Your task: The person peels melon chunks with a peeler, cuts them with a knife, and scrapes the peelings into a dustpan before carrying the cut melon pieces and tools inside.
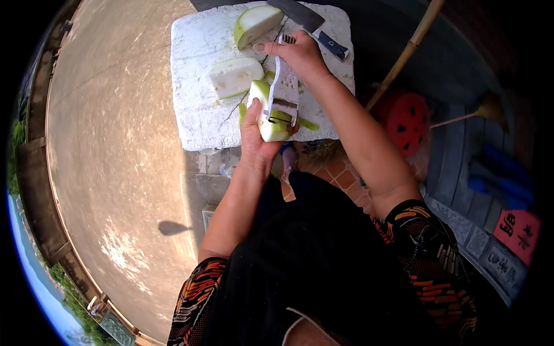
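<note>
My left hand (258, 138) grips a pale piece of gourd (268, 131) with strips of green skin still on it, thumb along its near side. My right hand (303, 57) is closed around the handle of a white peeler (284, 83). The peeler's blade end lies over the green skin of the held piece. Beyond my hands, a peeled gourd piece (235, 78) and a gourd wedge with green skin (257, 24) lie on a white, rough-topped block (199, 109). Green peelings (309, 124) lie beside the held piece.
A knife (332, 45) with a dark handle and wide blade lies at the block's far right. A bamboo pole (407, 55) leans to the right, near a red stool-like object (408, 124) with dark holes. Blue cloth (499, 179) lies farther right. Concrete ground (115, 144) stretches left.
</note>
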`<control>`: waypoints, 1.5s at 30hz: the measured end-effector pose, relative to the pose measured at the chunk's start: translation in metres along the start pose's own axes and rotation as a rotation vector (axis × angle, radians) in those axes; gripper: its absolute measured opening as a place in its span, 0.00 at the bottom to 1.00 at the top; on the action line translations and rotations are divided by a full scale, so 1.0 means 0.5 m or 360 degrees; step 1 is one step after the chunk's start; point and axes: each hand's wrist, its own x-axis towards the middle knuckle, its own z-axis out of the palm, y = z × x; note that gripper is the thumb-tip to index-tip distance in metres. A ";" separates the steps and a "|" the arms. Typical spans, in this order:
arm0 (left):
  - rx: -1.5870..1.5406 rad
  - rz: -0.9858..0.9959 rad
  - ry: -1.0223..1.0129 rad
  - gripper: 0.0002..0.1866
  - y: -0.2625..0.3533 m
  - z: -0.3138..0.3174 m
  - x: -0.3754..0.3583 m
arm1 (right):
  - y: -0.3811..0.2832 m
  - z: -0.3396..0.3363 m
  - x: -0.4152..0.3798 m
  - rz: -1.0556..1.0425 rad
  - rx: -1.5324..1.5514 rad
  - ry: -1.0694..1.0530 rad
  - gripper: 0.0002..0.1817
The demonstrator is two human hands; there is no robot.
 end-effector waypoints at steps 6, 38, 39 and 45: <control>0.0025 -0.0035 -0.0252 0.36 -0.013 -0.009 -0.011 | -0.027 -0.017 -0.024 0.0267 0.0417 -0.0107 0.23; 0.0032 -0.0062 -0.0204 0.34 0.002 -0.054 0.018 | -0.049 0.035 -0.014 0.0317 0.0367 -0.0001 0.09; 0.0041 -0.0063 -0.0228 0.37 -0.001 -0.050 0.012 | -0.043 0.041 -0.012 0.0358 0.0417 -0.0031 0.09; 0.0254 -0.0026 -0.0474 0.41 0.000 -0.017 -0.046 | 0.001 0.031 0.052 0.0374 0.0354 0.0199 0.11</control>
